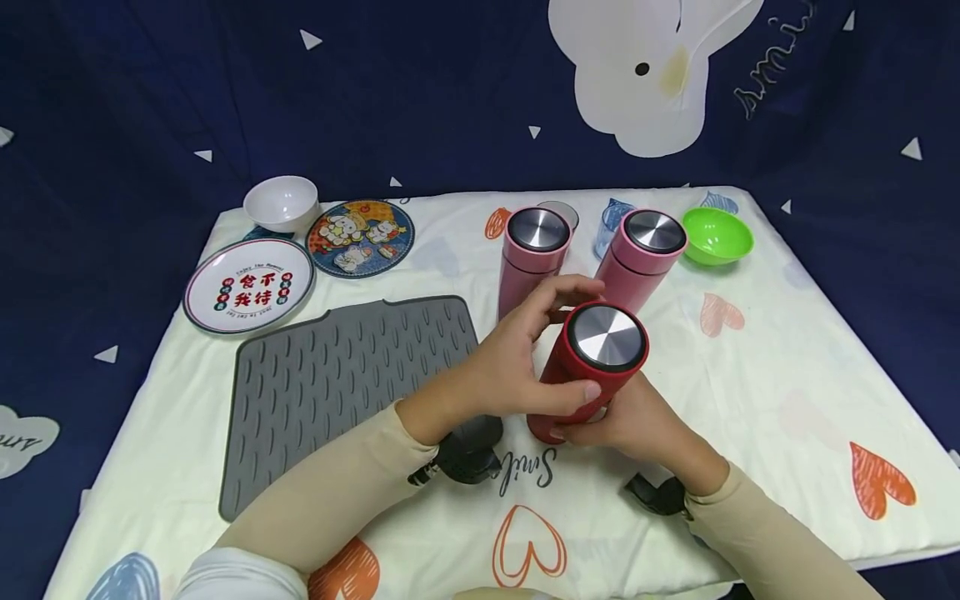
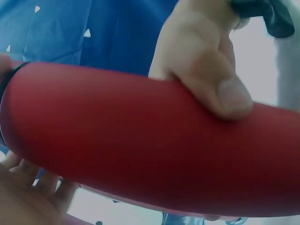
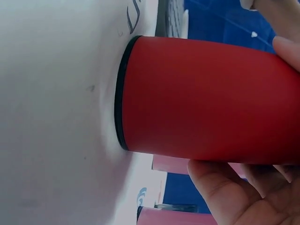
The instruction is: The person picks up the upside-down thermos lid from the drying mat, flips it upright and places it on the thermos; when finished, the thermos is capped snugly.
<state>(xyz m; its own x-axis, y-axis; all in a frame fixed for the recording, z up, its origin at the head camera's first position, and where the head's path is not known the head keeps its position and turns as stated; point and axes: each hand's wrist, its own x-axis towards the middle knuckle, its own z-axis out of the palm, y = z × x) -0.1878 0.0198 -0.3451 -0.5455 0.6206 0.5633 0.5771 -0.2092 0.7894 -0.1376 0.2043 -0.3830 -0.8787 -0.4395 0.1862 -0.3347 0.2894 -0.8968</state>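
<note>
Both hands grip one red thermos (image 1: 557,367) with a shiny silver-topped lid (image 1: 607,336), tilted a little in the head view. My left hand (image 1: 498,367) wraps its upper part, thumb on the near side and fingers around the far side. Lower down, my right hand (image 1: 641,425) holds the body, its thumb pressed on the red surface in the left wrist view. The thermos's black base ring (image 3: 121,93) is close over the white cloth in the right wrist view. Just behind stand two pink thermoses, one on the left (image 1: 525,267) and one on the right (image 1: 633,267).
A grey ribbed mat (image 1: 352,358) lies left of the hands. Beyond it are a white plate (image 1: 213,292) with red characters, a round cartoon mat (image 1: 367,237) and a white bowl (image 1: 281,204). A green bowl (image 1: 717,237) and clear glasses (image 1: 604,233) stand at the back right.
</note>
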